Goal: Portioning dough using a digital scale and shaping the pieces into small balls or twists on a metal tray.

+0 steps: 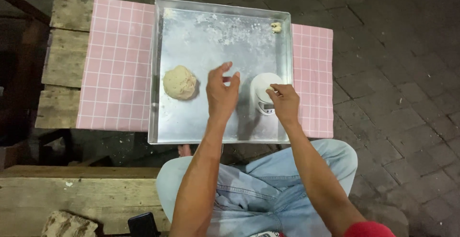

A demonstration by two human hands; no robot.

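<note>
Head view: the right hand (283,102) pinches a small scrap of pale dough (271,90) in its fingers over the round white kitchen scale (264,93), while the left hand (221,93) hovers just beside it with fingers loosely spread and holding nothing. Left of that hand a round tan dough ball (179,82) rests on the floured square metal tray (211,31), well apart from the scale. Another dough crumb (276,27) lies in the tray's far right corner, and the tray sits on a pink checked cloth (117,64) over the weathered wooden bench (64,60).

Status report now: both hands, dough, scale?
Left hand open above tray. Right hand pinching small dough piece over white scale. Dough ball lies apart, left.
</note>
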